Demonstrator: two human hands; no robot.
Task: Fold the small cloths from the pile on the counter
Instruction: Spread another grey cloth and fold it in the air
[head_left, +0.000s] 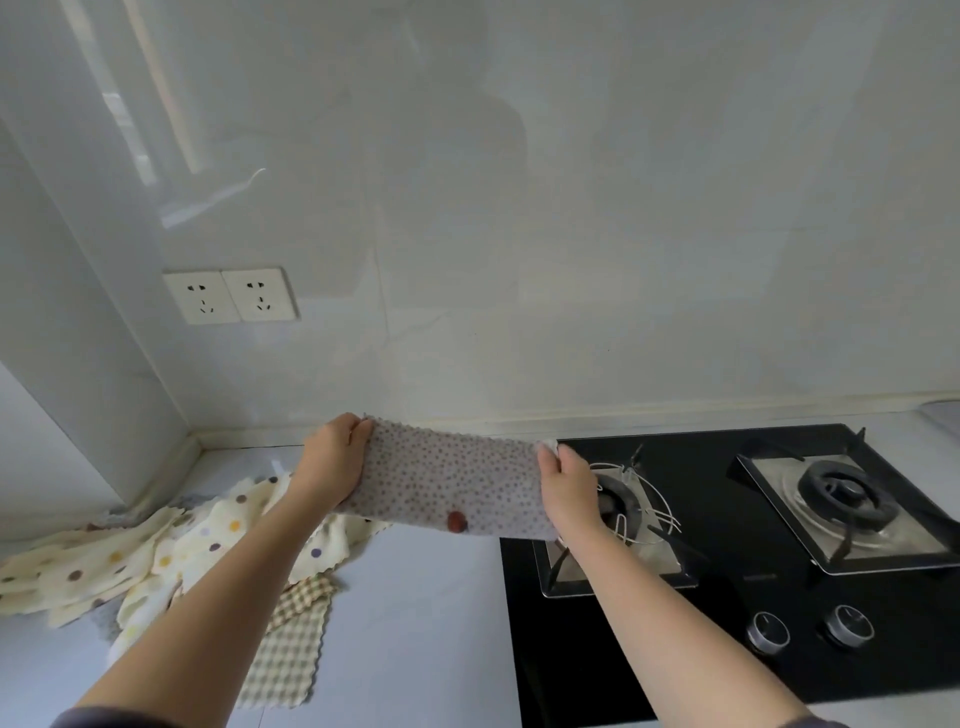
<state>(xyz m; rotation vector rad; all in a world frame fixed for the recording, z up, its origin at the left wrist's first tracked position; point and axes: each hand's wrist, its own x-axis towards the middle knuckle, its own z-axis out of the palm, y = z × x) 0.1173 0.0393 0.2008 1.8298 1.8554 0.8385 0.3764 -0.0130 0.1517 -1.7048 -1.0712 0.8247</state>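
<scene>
A small grey cloth with fine dots (452, 475) and one red-brown patch hangs stretched in the air above the counter. My left hand (332, 457) grips its left edge and my right hand (563, 486) pinches its right edge. A pile of cream cloths with coloured dots (130, 561) lies on the counter at the left, partly under my left forearm. A green-and-cream checked cloth (291, 644) lies flat at the pile's near side.
A black gas hob (727, 597) with two burners and two knobs fills the counter's right side, just right of the held cloth. A thin wire rack (631, 499) sits on the left burner. Two wall sockets (231, 295) are on the backsplash at the left.
</scene>
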